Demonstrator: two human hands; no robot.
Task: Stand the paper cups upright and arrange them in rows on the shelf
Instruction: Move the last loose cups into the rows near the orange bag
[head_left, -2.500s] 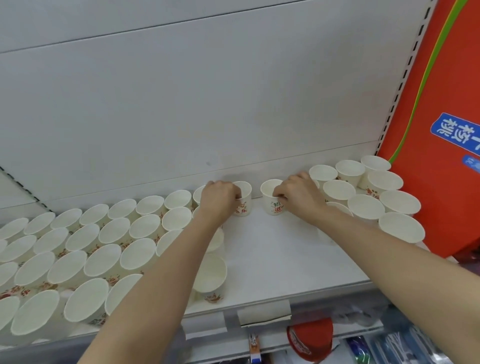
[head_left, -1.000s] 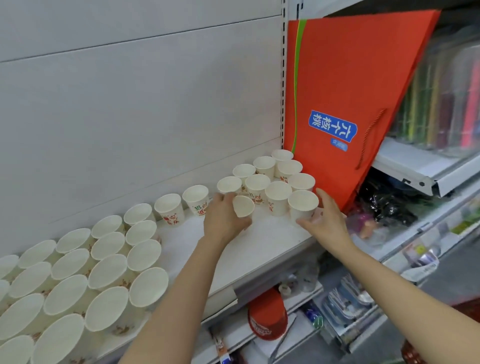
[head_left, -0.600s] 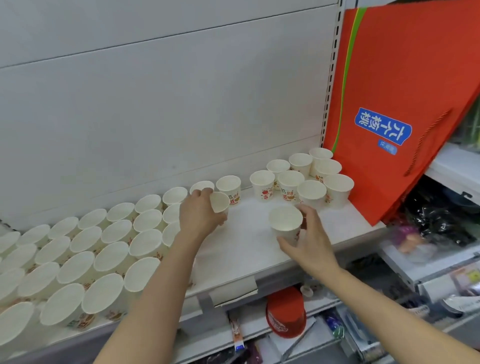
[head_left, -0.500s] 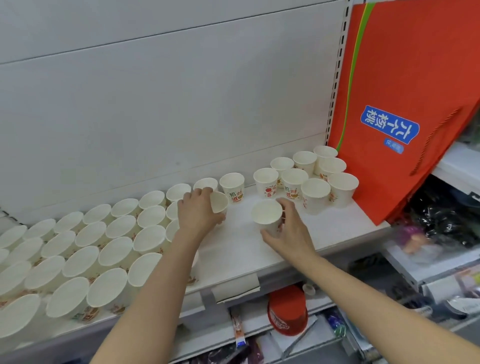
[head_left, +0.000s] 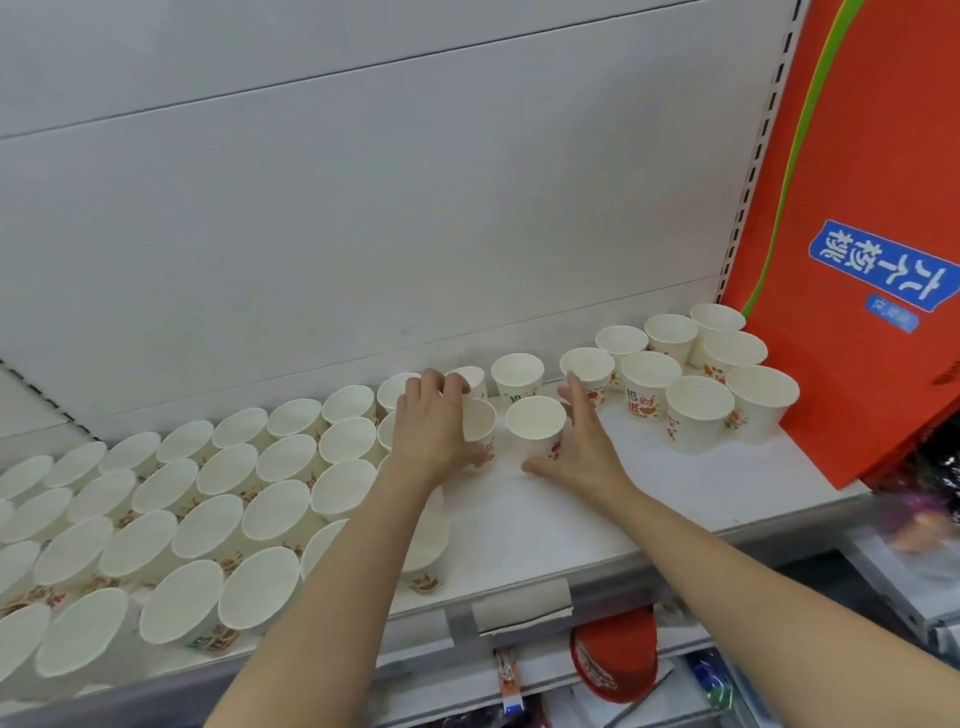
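Several white paper cups with red print stand upright in rows on the white shelf (head_left: 561, 525). My left hand (head_left: 428, 431) grips one cup (head_left: 480, 428) at the right end of the left block of cups (head_left: 208, 499). My right hand (head_left: 584, 447) cups an upright cup (head_left: 535, 426) just right of it, thumb in front and fingers behind. A single cup (head_left: 517, 375) stands at the back between my hands. A smaller group of cups (head_left: 696, 384) fills the right end.
A red bag with a blue label (head_left: 857, 234) leans at the shelf's right end. The grey back panel (head_left: 363, 208) rises behind the cups. Below the shelf edge sit a red cap (head_left: 615, 660) and packaged goods.
My right hand took a cup from the front of the right group and brought it left to the middle. My left hand carried its cup down beside the left block.
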